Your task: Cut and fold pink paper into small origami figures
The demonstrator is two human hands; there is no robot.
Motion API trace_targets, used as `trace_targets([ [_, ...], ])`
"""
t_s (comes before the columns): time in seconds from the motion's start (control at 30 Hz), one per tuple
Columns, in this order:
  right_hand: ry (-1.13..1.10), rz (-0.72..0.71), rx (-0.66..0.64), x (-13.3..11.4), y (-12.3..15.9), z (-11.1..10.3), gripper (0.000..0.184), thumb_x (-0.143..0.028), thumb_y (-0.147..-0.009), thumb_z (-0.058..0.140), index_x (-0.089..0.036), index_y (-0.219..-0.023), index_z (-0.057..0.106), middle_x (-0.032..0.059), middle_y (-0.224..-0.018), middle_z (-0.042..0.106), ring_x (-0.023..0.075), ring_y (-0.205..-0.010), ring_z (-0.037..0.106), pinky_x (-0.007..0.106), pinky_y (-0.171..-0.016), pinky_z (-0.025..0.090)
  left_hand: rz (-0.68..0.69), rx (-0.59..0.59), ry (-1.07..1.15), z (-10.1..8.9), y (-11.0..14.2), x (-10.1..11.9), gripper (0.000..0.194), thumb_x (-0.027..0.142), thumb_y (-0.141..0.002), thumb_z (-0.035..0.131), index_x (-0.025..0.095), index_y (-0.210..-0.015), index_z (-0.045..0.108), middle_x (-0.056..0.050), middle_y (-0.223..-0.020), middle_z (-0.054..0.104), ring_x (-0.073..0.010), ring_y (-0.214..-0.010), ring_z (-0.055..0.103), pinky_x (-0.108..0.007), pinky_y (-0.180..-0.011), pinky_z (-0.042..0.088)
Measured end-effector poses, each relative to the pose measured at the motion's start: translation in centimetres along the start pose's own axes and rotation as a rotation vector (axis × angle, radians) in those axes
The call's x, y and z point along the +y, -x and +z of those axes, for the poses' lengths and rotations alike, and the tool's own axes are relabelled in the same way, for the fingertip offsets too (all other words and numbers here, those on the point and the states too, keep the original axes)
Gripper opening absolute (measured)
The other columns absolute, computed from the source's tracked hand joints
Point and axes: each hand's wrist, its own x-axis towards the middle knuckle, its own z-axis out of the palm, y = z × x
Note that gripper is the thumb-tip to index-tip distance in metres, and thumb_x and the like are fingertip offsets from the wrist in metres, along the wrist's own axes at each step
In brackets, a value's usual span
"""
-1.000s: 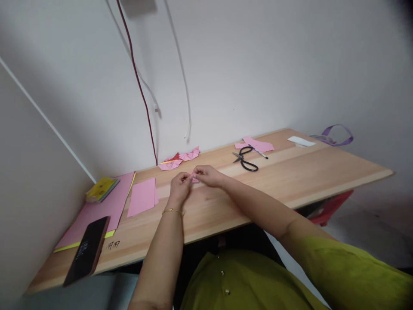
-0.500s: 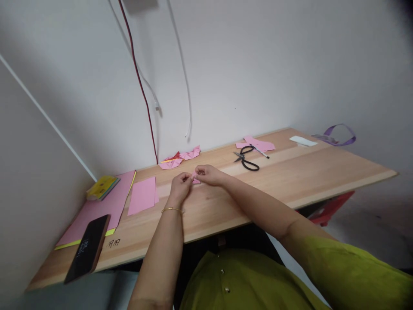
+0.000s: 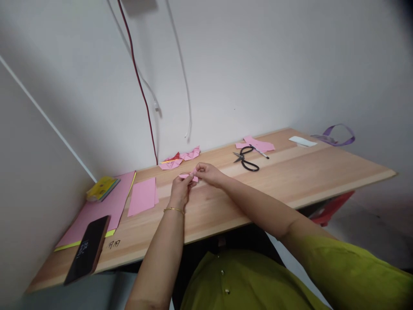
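A small folded piece of pink paper (image 3: 195, 178) is held between my two hands just above the table. My left hand (image 3: 181, 188) grips it from the left, thumb on top and fingers beneath. From the right, my right hand (image 3: 208, 174) pinches its edge between thumb and fingertips. Part of the paper is covered by my fingers. Behind my hands, against the wall, lie folded pink paper pieces (image 3: 190, 154) with a bit of red and yellow among them. Pink paper sheets (image 3: 143, 197) rest to the left of my left hand.
Black-handled scissors (image 3: 248, 160) and a pen (image 3: 260, 151) lie right of my hands beside pink scraps (image 3: 264, 145). A phone (image 3: 87, 249) and a yellow packet (image 3: 102, 187) rest on large pink sheets (image 3: 75, 224) at the left. A white strip (image 3: 302, 141) is far right.
My left hand has turned so its fingers are under the paper, and more of the pink piece now shows. My right hand has stayed nearly in place.
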Motion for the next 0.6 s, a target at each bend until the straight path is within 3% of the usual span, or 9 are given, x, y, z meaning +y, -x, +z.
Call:
trace_targets([
  [0.23, -0.049, -0.073, -0.053, -0.47, 0.31, 0.20, 0.027, -0.039, -0.072, 0.065, -0.018, -0.084, 0.051, -0.0074, -0.062, 0.044, 0.0065, -0.053, 0.039, 0.019, -0.052, 0.029, 0.071, 0.032, 0.003, -0.25, -0.29, -0.12, 0.025, 0.029, -0.057, 0.075, 0.012, -0.072, 0.063, -0.001, -0.068, 0.063, -0.0113, -0.063, 0.057, -0.025, -0.061, 0.044],
  [0.6, -0.097, -0.110, -0.130, -0.27, 0.36, -0.06, 0.018, -0.030, -0.072, 0.065, -0.015, -0.077, 0.055, -0.0031, -0.070, 0.052, 0.0089, -0.063, 0.046, 0.022, -0.062, 0.035, 0.139, 0.047, -0.014, -0.52, -0.34, -0.06, 0.009, 0.019, -0.059, 0.066, 0.013, -0.064, 0.061, 0.002, -0.062, 0.059, -0.0100, -0.059, 0.054, -0.023, -0.060, 0.041],
])
